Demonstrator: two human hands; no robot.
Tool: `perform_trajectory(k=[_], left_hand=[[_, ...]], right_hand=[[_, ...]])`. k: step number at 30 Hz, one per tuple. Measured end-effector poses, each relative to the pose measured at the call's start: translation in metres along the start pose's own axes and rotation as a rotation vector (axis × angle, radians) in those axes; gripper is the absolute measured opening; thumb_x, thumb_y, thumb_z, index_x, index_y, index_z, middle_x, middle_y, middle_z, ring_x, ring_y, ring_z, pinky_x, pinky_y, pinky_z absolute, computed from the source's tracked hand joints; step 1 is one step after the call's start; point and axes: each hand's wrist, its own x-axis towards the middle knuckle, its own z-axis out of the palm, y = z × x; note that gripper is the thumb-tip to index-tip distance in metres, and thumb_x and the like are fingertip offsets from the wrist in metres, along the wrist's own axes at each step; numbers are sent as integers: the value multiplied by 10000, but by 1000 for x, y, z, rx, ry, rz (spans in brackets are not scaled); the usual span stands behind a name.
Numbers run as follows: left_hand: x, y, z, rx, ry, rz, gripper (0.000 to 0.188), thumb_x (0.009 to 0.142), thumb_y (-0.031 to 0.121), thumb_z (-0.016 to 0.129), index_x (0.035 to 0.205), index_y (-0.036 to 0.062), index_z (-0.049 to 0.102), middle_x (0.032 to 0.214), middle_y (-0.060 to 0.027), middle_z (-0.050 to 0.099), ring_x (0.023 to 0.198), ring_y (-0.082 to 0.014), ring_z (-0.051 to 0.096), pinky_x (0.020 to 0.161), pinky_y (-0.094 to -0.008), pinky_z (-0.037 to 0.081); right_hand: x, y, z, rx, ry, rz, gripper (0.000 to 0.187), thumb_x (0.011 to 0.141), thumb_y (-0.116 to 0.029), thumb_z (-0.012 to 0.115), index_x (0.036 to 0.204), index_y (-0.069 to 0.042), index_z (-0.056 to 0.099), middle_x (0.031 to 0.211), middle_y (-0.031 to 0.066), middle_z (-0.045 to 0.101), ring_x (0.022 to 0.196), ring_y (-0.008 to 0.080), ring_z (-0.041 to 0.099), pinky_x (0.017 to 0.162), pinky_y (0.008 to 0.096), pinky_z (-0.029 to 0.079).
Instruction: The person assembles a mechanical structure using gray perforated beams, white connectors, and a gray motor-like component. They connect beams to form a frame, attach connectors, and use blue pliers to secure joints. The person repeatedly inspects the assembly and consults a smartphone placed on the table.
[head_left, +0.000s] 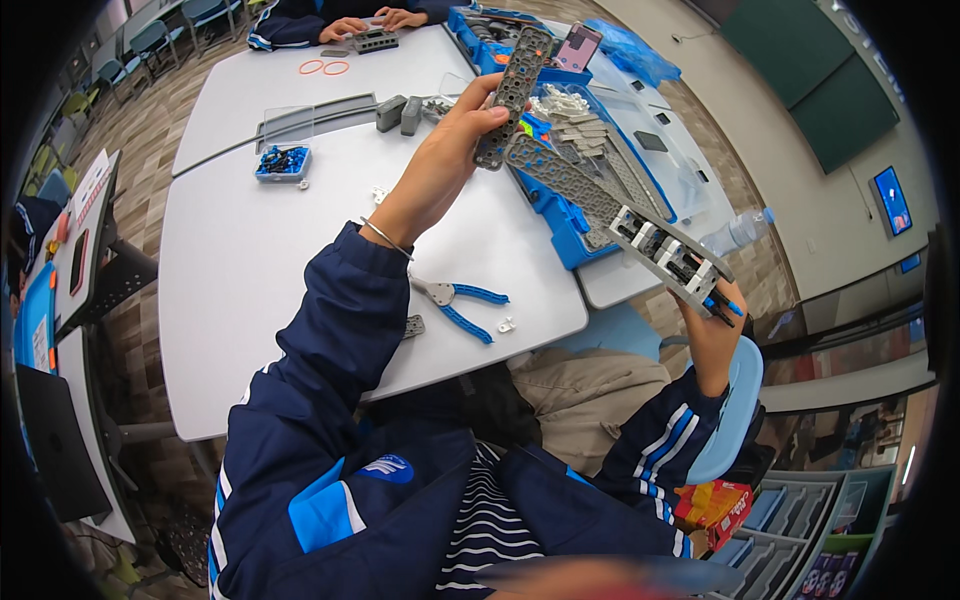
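Far to the left of the left hand, a small clear box of blue pieces [283, 161] sits on the grey surface [230, 260], with two orange rings [324, 67] beyond it. Below and just right of the left wrist lie blue-handled pliers [458, 303], flat on the surface.

The left hand [447, 158] is raised above the surface, fingers curled shut around a grey perforated beam [512, 92] that stands nearly upright, gripped near its lower end. A second, longer perforated beam assembly [620, 215] meets that beam just right of the left hand and slants down to the right hand [712, 335], which closes around its lower end, where white and black blocks and a blue tip show. Behind both hands, a blue parts tray [560, 225] holds grey and white pieces. At the far edge of the surface, another person's hands [372, 22] rest by a small grey build [375, 41].
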Motion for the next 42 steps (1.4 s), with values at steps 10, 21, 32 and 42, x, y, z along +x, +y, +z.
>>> perform_trajectory(k=[10, 21, 32, 42], left_hand=[[0, -6, -6, -36, 24, 3, 480, 1021, 333, 461, 1436, 103, 386, 1357, -64, 569, 1217, -125, 553, 1085, -361, 423], [-7, 4, 1, -22, -15, 30, 476, 1003, 296, 445, 1436, 111, 376, 1324, -42, 561, 995, -104, 550, 915, -287, 445], [-15, 12, 5, -6, -68, 7, 527, 973, 276, 448, 1466, 116, 356, 1123, -66, 580, 922, -127, 506, 877, -278, 409], [-16, 16, 5, 51, -75, 11, 555, 965, 273, 438, 1488, 110, 349, 1095, -59, 586, 917, -115, 475, 885, -271, 391]], right_hand=[[4, 3, -3, -19, 20, -36, 396, 671, 96, 670, 1064, 44, 655, 895, 109, 621, 826, 203, 620, 801, 274, 484], [24, -2, -19, -112, 47, -104, 405, 704, 84, 689, 1104, 61, 635, 1054, 158, 668, 970, 237, 646, 889, 303, 488], [45, -27, -9, -67, 80, -218, 383, 732, 64, 768, 1093, 34, 645, 931, 99, 633, 853, 185, 613, 797, 285, 482], [48, -28, -15, -100, 61, -227, 372, 741, 54, 760, 1096, 31, 652, 948, 103, 650, 875, 193, 625, 817, 285, 482]])
